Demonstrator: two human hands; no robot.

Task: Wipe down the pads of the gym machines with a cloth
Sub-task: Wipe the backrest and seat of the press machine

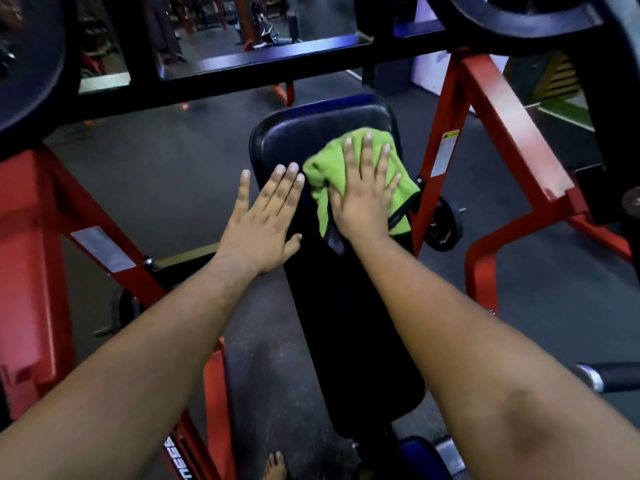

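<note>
On the far half of the long black padded vinyl bench (332, 289), a crumpled lime-green microfibre cloth (322, 174) lies under the right hand (363, 199). That hand is spread flat, fingers straight and pointing away from the person, palm pressing the cloth against the pad; one corner of the cloth hangs over the bench's right edge. The left hand (266, 220) is also open and flat, fingers straight, resting on the left edge of the same pad just beside the cloth. Red-painted steel frame legs (498, 133) flank the bench on both sides, a black crossbar (263, 69) runs above its far end, and a bare foot (275, 465) shows on the dark rubber floor (166, 174) below.
</note>
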